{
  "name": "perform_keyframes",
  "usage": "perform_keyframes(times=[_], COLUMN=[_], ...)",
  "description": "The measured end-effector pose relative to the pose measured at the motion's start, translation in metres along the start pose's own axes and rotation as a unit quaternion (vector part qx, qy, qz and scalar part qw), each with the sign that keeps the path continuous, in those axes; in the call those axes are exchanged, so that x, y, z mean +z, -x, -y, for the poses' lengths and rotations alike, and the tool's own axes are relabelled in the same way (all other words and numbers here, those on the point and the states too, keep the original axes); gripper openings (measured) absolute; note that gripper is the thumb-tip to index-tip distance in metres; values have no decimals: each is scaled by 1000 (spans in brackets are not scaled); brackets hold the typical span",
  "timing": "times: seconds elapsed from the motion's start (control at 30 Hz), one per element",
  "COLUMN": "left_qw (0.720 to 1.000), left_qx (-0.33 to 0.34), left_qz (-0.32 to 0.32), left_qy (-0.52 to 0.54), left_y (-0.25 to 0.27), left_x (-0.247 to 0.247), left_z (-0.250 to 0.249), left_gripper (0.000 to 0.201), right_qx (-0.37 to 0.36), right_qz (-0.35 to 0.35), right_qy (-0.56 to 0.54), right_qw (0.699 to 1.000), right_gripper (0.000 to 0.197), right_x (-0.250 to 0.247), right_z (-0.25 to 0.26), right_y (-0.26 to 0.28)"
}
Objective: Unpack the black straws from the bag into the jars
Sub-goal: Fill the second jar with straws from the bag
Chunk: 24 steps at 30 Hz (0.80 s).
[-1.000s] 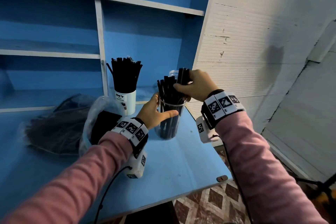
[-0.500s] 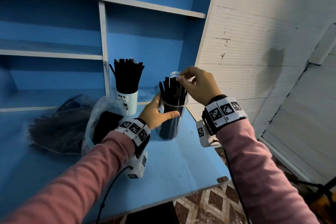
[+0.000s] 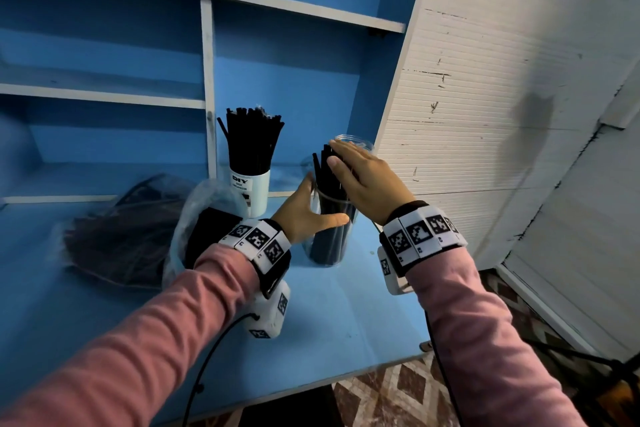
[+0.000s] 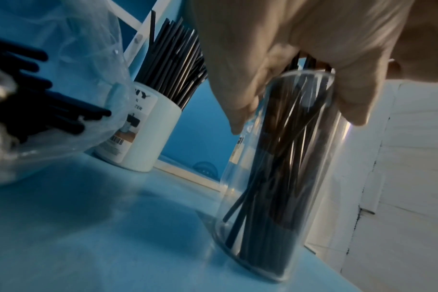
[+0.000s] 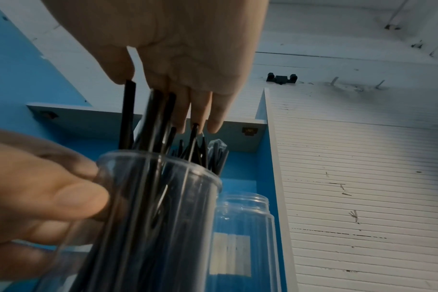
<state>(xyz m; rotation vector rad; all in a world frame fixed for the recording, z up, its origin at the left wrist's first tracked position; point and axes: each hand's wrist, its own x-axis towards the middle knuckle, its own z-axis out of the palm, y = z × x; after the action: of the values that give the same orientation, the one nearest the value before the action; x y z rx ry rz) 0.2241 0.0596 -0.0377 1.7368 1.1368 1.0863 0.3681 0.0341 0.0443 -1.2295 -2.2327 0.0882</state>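
Now my left hand [image 3: 306, 210] grips the clear jar [image 3: 330, 236] near its rim, thumb in front and fingers behind, and the jar stands on the blue table [image 3: 346, 315]. My right hand [image 3: 363, 180] lies flat with straight fingers on the tops of the black straws [image 4: 283, 158] in this jar. Left of it stands a white cup [image 3: 252, 191] full of straws, and the plastic bag [image 3: 204, 218] with more straws lies beside my left wrist. An empty jar [image 5: 243, 233] stands just behind.

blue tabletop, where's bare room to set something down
Bare: the near strip of the blue tabletop, from the clear plastic jar of black straws to the front edge. Crowded: left, the clear plastic bag; behind, the white cup of straws.
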Motion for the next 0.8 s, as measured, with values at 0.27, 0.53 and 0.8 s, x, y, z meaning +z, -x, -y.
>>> perform_keyframes(times=[0.27,0.53,0.8], left_qw=[993,971,978], left_qx=[-5,56,-9], left_qz=[-116,-189,-177], left_qy=[-12,-135,-111], left_y=[32,68,88], left_x=[-64,-131,-147], left_z=[-19,-21,9], left_gripper=[73,35,29], right_qx=[-85,-70,32], right_qz=[-179,-65,127], right_qy=[-52,-187,-149], right_qw=[979,978,980], right_gripper=[31,19,27], right_x=[-2,48,120], right_z=[30,62,67], right_y=[9,15,-3])
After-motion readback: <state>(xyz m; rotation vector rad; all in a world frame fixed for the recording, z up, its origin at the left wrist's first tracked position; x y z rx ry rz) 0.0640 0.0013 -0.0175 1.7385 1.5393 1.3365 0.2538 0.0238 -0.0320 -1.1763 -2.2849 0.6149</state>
